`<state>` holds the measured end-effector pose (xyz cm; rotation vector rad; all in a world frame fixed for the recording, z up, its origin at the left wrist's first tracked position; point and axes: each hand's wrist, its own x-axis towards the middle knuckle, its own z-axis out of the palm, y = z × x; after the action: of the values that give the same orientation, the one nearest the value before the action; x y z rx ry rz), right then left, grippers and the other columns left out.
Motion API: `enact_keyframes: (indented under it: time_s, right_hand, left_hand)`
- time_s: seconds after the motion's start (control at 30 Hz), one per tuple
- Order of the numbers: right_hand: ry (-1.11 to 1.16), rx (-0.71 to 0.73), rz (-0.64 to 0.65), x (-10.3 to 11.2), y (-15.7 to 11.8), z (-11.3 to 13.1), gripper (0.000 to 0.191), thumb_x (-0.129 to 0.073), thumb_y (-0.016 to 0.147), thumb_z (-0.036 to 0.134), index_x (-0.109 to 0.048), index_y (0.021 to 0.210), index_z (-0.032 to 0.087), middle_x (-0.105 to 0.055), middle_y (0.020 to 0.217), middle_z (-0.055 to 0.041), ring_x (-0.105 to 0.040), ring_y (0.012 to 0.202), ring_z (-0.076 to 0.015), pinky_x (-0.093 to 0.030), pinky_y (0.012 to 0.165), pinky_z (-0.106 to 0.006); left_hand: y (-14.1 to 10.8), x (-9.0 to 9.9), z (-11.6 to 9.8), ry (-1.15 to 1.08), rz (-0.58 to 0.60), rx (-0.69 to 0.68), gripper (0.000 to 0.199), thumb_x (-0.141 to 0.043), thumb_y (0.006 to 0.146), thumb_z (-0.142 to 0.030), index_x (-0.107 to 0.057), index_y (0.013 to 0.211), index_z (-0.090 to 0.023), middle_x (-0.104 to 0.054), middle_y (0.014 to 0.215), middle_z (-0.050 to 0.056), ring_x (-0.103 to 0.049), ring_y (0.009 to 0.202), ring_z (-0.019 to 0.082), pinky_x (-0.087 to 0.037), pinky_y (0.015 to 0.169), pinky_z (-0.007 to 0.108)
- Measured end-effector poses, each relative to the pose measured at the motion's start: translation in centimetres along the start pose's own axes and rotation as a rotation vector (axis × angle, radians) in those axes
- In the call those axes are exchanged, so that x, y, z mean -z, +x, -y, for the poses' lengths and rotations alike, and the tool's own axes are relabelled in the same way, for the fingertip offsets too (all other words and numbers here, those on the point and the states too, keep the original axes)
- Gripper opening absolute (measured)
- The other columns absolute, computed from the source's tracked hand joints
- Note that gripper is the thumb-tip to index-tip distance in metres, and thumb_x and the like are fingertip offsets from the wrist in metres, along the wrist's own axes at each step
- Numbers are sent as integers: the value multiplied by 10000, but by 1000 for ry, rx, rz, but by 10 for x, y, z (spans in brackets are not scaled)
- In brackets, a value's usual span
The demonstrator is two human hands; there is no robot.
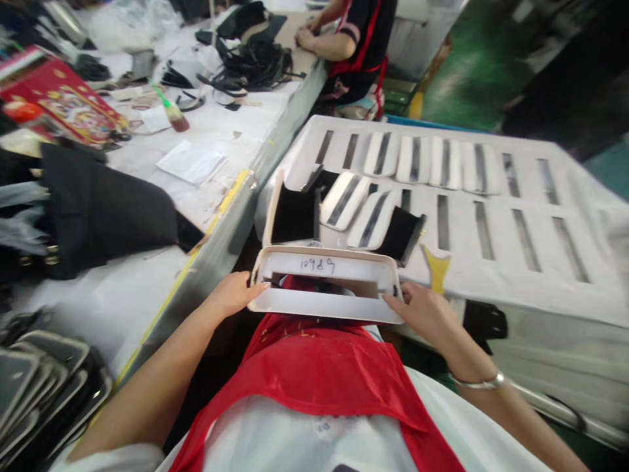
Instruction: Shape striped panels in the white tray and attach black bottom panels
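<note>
A white rectangular frame (327, 302) with a long central slot and handwritten digits on its upper part is held in front of the red apron. My left hand (234, 292) grips its left end, thumb on the front edge. At the right end, my right hand (421, 309) holds it, thumb on the face and fingers behind. Just beyond the frame lie black pieces (295, 215) and white rounded pieces (372, 219) with dark strips, at the near-left part of a white slotted board.
The slotted white board (533, 157) fills the right. On the left table (250, 131) are a black bag piece (113, 203), a red box (63, 98), a small bottle (175, 118) and black straps (258, 65). Stacked dark panels (54, 373) sit lower left. A person (361, 46) sits beyond.
</note>
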<state>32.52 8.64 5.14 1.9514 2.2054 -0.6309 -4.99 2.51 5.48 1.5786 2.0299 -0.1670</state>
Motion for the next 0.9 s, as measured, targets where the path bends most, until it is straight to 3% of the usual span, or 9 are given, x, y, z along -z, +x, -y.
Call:
enact_keyframes:
  time_s: [0.17,0.33,0.5,0.63,0.77,0.9]
  right_hand:
    - [126,1,-58,0,-8,0,273,-522,834,437,-530,745,179,-605,704,-21,-545,647,-146,-301,556,-230]
    - [84,-51,-46,-1,-9,1,268,-509,854,424,-550,763,175,-621,711,-29,-564,665,-157,-297,552,-233]
    - [-61,-22,13,4,-4,2,407,-426,893,507,-591,767,157,-655,758,-83,-606,713,-193,-315,570,-251]
    - [-162,19,84,13,16,3,518,-371,899,569,-647,848,134,-681,863,-138,-633,802,-238,-381,627,-271]
    - [-273,78,117,22,47,9,460,-356,939,432,-666,957,92,-682,954,-169,-638,878,-251,-425,687,-280]
    - [-345,159,101,24,58,16,414,-298,966,259,-669,931,79,-678,970,-179,-634,925,-257,-440,751,-298]
  left_hand:
    - [6,-4,3,185,20,57,481,-302,861,-578,-532,681,-196,-676,773,109,-614,730,262,-367,597,302]
    - [9,-6,-2,349,54,64,458,-238,885,-528,-479,679,-197,-682,839,114,-615,809,279,-352,628,301]
    - [10,-5,-3,363,84,107,467,-216,881,-529,-487,697,-197,-681,854,110,-611,843,283,-343,624,291]
    - [16,-1,-1,314,112,73,508,-220,867,-575,-517,740,-184,-678,909,157,-605,869,308,-364,655,317]
    - [23,7,-8,292,119,87,580,-229,849,-632,-555,786,-156,-670,975,181,-601,916,331,-385,687,336]
    - [25,11,-12,295,117,76,518,-228,885,-483,-600,868,-122,-660,1017,196,-601,959,335,-413,725,357]
